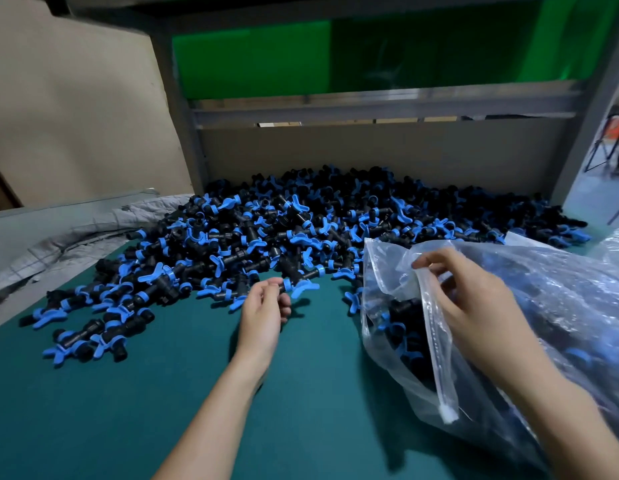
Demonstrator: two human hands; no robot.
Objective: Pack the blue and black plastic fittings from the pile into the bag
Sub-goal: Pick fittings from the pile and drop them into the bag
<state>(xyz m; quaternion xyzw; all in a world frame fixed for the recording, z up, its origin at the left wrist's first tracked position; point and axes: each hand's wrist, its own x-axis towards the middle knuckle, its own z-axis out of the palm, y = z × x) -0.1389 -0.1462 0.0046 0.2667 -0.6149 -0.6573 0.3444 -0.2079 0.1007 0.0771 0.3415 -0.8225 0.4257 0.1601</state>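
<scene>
Nearest the camera, nothing much is found on the green bench [145, 427] besides two forearms. Over on the right, a clear zip bag [578, 306] is laid on its side. Its mouth is held open toward the pile by the right hand [474, 303], with the zip strip [434, 341] pinched between thumb and curled fingers near its upper end. A fair number of packed fittings [408, 317] can already be seen bunched up just behind the opening. How full the rest of the bag is can't really be told, since the plastic is all crinkle and glare further back.

A bit further out, one fitting [294, 285] is gripped at its black end by the left hand [265, 313], fingers curled round it, right at the near edge of the pile. It's touching its neighbours or close to it, so it seems to be at the picking stage and hasn't been carried over to the bag yet.

Beyond that, the pile [301, 220] is spread across most of the bench's width, right up to the cardboard back panel [370, 150]. A few stragglers [104, 341] are scattered out to the left, near a grey quilted cloth [69, 244].

So progress-wise: a start has been made, but by the look of it far more is left on the bench than has been bagged. Plenty more trips would be needed.
</scene>
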